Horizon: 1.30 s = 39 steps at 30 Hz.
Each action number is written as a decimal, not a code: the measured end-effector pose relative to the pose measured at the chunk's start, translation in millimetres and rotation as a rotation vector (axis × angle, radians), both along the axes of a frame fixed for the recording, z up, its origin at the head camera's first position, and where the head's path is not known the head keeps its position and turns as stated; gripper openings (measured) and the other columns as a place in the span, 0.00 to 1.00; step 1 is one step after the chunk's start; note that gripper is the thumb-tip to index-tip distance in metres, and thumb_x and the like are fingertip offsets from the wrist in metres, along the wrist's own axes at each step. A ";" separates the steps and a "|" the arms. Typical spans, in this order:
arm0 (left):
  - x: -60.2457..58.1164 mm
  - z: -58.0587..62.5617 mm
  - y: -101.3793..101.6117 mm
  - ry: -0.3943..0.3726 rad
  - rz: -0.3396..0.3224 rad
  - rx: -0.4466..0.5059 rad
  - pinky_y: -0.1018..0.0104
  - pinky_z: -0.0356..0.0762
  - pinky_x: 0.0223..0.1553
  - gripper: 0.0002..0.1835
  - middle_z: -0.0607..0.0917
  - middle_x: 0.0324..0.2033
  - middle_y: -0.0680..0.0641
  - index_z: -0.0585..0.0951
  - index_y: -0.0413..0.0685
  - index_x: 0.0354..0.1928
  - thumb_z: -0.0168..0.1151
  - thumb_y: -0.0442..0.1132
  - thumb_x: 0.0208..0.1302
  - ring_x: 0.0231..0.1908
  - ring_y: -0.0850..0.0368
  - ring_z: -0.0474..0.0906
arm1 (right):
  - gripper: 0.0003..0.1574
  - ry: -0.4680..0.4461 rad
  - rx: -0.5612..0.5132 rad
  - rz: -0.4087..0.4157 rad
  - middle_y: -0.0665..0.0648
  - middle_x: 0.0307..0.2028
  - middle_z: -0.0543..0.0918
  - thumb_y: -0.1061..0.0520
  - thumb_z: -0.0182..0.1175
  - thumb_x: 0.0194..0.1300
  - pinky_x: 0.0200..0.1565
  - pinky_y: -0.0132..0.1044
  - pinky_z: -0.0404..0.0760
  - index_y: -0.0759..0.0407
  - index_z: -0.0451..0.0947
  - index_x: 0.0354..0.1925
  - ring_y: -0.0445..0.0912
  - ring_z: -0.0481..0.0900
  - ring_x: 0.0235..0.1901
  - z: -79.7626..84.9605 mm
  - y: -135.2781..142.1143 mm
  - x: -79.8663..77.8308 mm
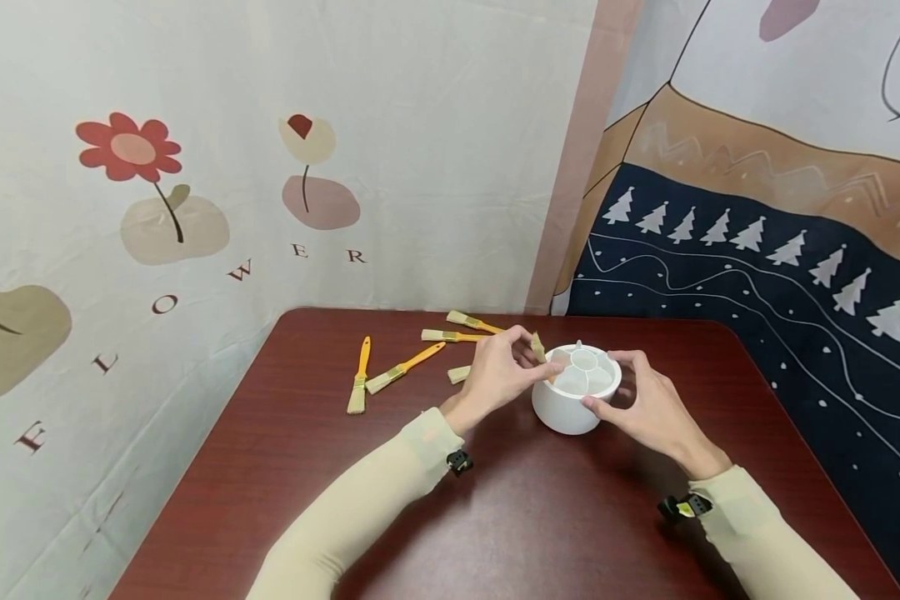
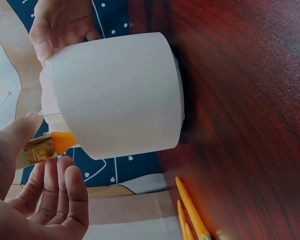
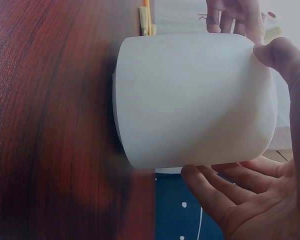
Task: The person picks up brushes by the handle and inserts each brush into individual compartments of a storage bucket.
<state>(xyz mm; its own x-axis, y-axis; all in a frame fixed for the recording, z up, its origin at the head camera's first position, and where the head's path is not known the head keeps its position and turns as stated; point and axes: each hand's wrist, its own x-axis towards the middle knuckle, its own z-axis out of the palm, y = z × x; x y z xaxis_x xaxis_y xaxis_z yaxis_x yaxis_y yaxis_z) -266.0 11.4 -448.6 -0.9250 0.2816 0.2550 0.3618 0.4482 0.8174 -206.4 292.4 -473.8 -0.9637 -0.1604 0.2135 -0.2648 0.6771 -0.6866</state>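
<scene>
A white round holder (image 1: pixel 566 415) with several compartments inside stands upright on the table. My right hand (image 1: pixel 656 408) grips it from the right, thumb at the near rim and fingers around the far side; the right wrist view shows them against its wall (image 3: pixel 190 95). At the holder's left rim, my left hand (image 1: pixel 497 373) pinches a flat paintbrush (image 2: pixel 40 149) between thumb and fingers near its metal band. The bristles (image 1: pixel 537 345) point up and the orange handle slants down into the holder, its lower part hidden by the wall.
On the dark red wooden table (image 1: pixel 510 533), several yellow-handled brushes lie left of the holder: one brush (image 1: pixel 360 377) far left, another brush (image 1: pixel 407 368) beside it, more behind and under my left hand. Printed cloth (image 1: pixel 450 158) hangs behind the table's back edge.
</scene>
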 end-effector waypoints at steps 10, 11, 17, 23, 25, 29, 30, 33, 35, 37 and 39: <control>-0.6 -4.3 -4.3 0.011 -0.009 -0.010 0.73 0.87 0.40 0.23 0.96 0.40 0.51 0.90 0.52 0.51 0.91 0.54 0.64 0.38 0.66 0.89 | 0.55 -0.001 -0.004 -0.002 0.70 0.73 0.84 0.41 0.84 0.73 0.65 0.60 0.91 0.60 0.65 0.81 0.65 0.94 0.64 -0.2 -0.3 -0.1; -0.8 -4.7 -5.4 0.014 -0.012 -0.010 0.73 0.87 0.40 0.23 0.96 0.41 0.51 0.90 0.52 0.51 0.91 0.54 0.64 0.38 0.66 0.89 | 0.55 -0.001 -0.004 -0.003 0.70 0.73 0.84 0.41 0.84 0.73 0.65 0.60 0.91 0.60 0.65 0.82 0.65 0.93 0.64 0.0 -0.3 -0.1; -4.5 -11.3 -15.5 0.028 -0.036 -0.001 0.71 0.90 0.43 0.26 0.96 0.47 0.47 0.91 0.51 0.54 0.92 0.55 0.63 0.41 0.58 0.92 | 0.56 -0.008 0.001 -0.013 0.70 0.73 0.83 0.41 0.83 0.73 0.65 0.61 0.91 0.60 0.65 0.82 0.66 0.93 0.65 1.0 -0.2 0.3; -10.6 -18.7 -30.9 0.041 -0.043 -0.051 0.62 0.93 0.48 0.30 0.97 0.54 0.43 0.92 0.46 0.59 0.92 0.54 0.63 0.47 0.48 0.95 | 0.57 -0.017 0.004 -0.022 0.70 0.73 0.83 0.40 0.83 0.73 0.66 0.61 0.91 0.60 0.65 0.82 0.66 0.93 0.65 1.8 -0.4 1.2; -12.5 -20.2 -37.3 0.043 -0.031 -0.092 0.57 0.94 0.51 0.29 0.96 0.55 0.44 0.92 0.47 0.59 0.91 0.55 0.64 0.49 0.47 0.95 | 0.57 -0.021 0.005 -0.023 0.70 0.73 0.83 0.39 0.83 0.73 0.66 0.61 0.91 0.60 0.65 0.82 0.66 0.93 0.65 2.1 -0.6 1.9; -16.5 -24.8 -52.4 0.032 -0.001 -0.184 0.50 0.93 0.58 0.27 0.95 0.56 0.45 0.91 0.49 0.60 0.90 0.53 0.67 0.52 0.45 0.94 | 0.57 -0.019 0.006 -0.028 0.71 0.73 0.84 0.39 0.83 0.73 0.65 0.62 0.91 0.61 0.65 0.82 0.66 0.93 0.65 3.4 -2.1 4.2; -17.5 -26.2 -56.5 0.027 0.008 -0.207 0.48 0.93 0.59 0.26 0.95 0.56 0.46 0.91 0.49 0.61 0.89 0.52 0.67 0.53 0.45 0.93 | 0.57 -0.019 0.007 -0.029 0.71 0.73 0.84 0.39 0.83 0.73 0.66 0.63 0.91 0.61 0.65 0.81 0.66 0.93 0.65 3.7 -2.4 4.6; -22.2 -32.8 -69.4 0.026 0.029 -0.284 0.47 0.92 0.61 0.26 0.95 0.57 0.45 0.91 0.48 0.62 0.88 0.50 0.69 0.55 0.46 0.92 | 0.57 -0.018 0.006 -0.034 0.71 0.73 0.84 0.39 0.83 0.73 0.66 0.64 0.91 0.62 0.65 0.81 0.67 0.92 0.65 4.8 -3.6 6.1; -24.8 -36.5 -77.6 0.022 0.044 -0.334 0.47 0.91 0.61 0.25 0.95 0.56 0.45 0.91 0.48 0.62 0.88 0.49 0.69 0.56 0.46 0.91 | 0.57 -0.019 0.005 -0.038 0.71 0.73 0.84 0.38 0.83 0.73 0.66 0.64 0.91 0.62 0.65 0.81 0.67 0.92 0.65 5.3 -4.5 6.7; -27.4 -40.4 -85.1 0.018 0.061 -0.384 0.48 0.91 0.61 0.24 0.94 0.56 0.46 0.91 0.49 0.62 0.88 0.49 0.70 0.55 0.47 0.90 | 0.58 -0.023 0.005 -0.043 0.71 0.73 0.84 0.38 0.83 0.72 0.66 0.64 0.90 0.62 0.65 0.81 0.67 0.91 0.66 5.2 -5.3 7.2; -29.3 -42.8 -91.3 0.007 0.077 -0.426 0.48 0.91 0.60 0.23 0.93 0.55 0.46 0.91 0.50 0.62 0.87 0.49 0.70 0.55 0.47 0.90 | 0.58 -0.029 0.007 -0.049 0.71 0.73 0.83 0.38 0.83 0.72 0.67 0.64 0.90 0.62 0.64 0.81 0.67 0.90 0.67 4.9 -6.4 7.8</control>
<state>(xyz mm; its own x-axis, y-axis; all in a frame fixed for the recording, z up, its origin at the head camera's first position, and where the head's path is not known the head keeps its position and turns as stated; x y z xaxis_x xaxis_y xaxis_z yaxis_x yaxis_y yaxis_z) -295.2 -80.0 -491.4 -0.9460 0.2936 0.1372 0.3192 0.7710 0.5510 -198.6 286.0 -469.0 -0.9762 -0.1142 0.1845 -0.2113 0.6937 -0.6886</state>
